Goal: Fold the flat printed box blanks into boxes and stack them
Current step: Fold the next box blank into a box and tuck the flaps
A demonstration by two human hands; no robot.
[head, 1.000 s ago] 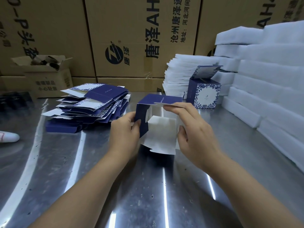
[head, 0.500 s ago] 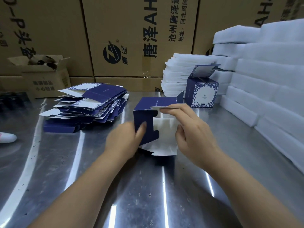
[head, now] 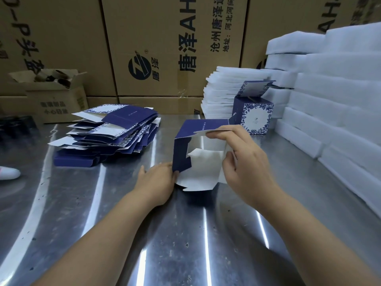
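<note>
A half-folded navy box blank [head: 203,162] with a white inside lies on its side on the steel table [head: 123,234], its open end facing me. My right hand [head: 245,164] pinches its top flap between fingers and thumb. My left hand [head: 156,182] lies low at the box's lower left corner, fingertips touching the navy side flap. A heap of flat blue-and-white blanks [head: 111,133] sits to the left. One folded box [head: 254,114] with its lid up stands behind.
White foam sheets [head: 224,93] are stacked at the back, and thick foam blocks [head: 338,104] line the right side. Large cartons [head: 165,48] form a wall behind. A small open carton [head: 55,96] stands at far left, a white object [head: 8,173] at the left edge.
My left hand has let go of the box's left wall and dropped to the table at its lower corner. The navy side flap has swung outward. My right hand keeps its pinch.
</note>
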